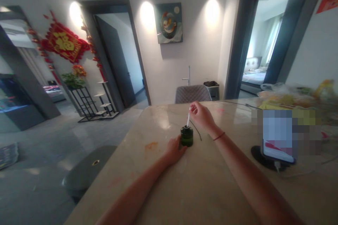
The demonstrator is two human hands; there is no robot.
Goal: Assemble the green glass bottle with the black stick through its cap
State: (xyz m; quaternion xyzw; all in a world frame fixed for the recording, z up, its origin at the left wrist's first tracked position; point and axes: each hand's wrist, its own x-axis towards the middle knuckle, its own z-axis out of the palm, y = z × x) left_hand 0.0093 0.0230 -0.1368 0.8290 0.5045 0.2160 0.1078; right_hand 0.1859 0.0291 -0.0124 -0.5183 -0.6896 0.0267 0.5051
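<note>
A small dark green glass bottle [187,137] stands upright on the stone-like tabletop [211,190]. My left hand [174,150] is closed around its left side and base, with some fingers hidden behind the glass. Above the bottle, my right hand [201,114] pinches the top of a thin white stick [188,119]. The stick's lower end is at the bottle's mouth, tilted slightly; how far it goes in is hard to see. A thin dark strand [196,130] lies on the table just right of the bottle.
On the right a phone [278,137], partly blurred out, leans on a dark round stand [257,154] with a white cable. Plastic bags [285,93] are piled behind it. A quilted chair [193,94] stands at the far edge, a green stool [89,168] at the left.
</note>
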